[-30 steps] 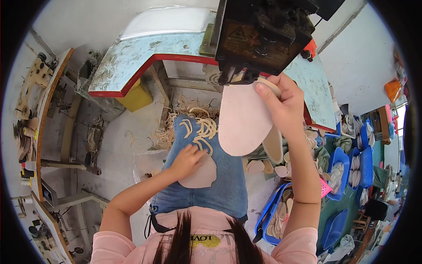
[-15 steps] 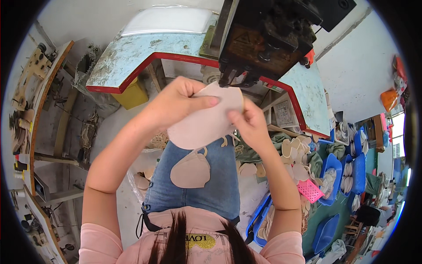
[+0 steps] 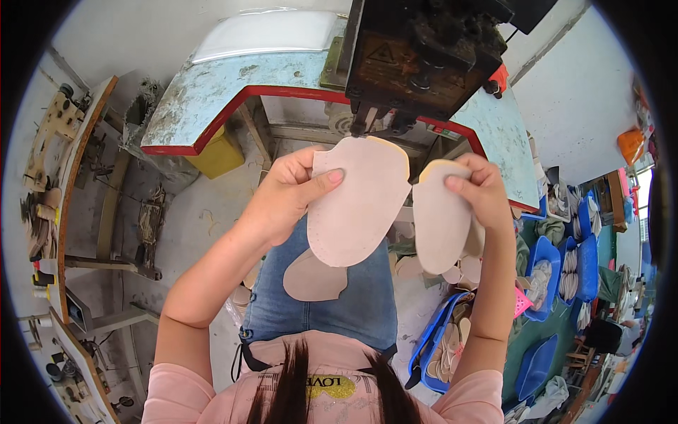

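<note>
My left hand [image 3: 288, 185] pinches the left edge of a flat, pale pinkish-beige shoe piece [image 3: 361, 208], thumb on top. Yellow trim runs along its upper right edge. The top of this piece lies right below the foot of a dark sewing machine [image 3: 424, 67]; whether the foot presses on it I cannot tell. To the right, my right hand [image 3: 482, 189] grips a second shoe piece [image 3: 439, 222] with a yellow-trimmed top, thumb in front. The two pieces come close at one corner. A further beige piece [image 3: 316, 275] rests on my lap.
A worn pale-blue table with a red edge [image 3: 244, 88] curves around the machine. Below its left side stands a yellow bin [image 3: 215, 157]. Wooden shelving [image 3: 67, 191] lines the left. Blue baskets [image 3: 438, 339] holding cut pieces stand on the floor at the right.
My right hand has moved right, and a second piece now shows in it, apart from the first. The left-hand piece has turned more upright and moved right. The machine's place in view shifted slightly.
</note>
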`<state>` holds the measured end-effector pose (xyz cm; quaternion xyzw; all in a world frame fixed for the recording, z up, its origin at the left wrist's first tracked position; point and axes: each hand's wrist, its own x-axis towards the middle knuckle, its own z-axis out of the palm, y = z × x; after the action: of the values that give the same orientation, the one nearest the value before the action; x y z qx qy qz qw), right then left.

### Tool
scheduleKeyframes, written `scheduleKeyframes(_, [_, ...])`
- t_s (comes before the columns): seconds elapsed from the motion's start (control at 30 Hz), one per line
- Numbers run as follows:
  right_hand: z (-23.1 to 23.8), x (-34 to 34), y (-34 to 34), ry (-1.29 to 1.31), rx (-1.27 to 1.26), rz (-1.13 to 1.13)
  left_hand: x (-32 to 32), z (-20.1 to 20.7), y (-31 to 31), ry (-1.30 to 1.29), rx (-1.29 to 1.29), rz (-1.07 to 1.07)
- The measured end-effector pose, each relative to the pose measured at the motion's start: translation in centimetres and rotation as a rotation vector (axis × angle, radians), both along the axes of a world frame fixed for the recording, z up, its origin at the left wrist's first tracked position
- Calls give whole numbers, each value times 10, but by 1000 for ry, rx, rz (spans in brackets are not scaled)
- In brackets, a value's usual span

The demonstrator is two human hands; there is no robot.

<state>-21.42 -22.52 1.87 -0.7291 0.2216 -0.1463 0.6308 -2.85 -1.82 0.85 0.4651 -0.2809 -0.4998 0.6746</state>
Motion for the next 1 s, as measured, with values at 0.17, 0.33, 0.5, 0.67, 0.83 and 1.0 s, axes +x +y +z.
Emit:
scheduleKeyframes(0.17, [25,27,-4,-59,-124,-16,-4,-6,9,54,-7,126])
scheduleKeyframes(0.33, [48,54,-8,10,-280,42,-9,-17,19,23,-4,177])
scheduleKeyframes(0.5, [58,78,-15,-246,-371,91,-31,-27,14,127,-45,91])
scheduleKeyframes(0.67, [64,93,-23,-132,-565,92,-33,-28,14,167,-74,129])
scheduleKeyframes(0.83, [54,91,-14,-186,-516,88,-7,-23,27,-31,-13,222])
scheduleKeyframes(1.0, [40,82,-10,-168,-484,112,30,-19,26,-301,-52,329])
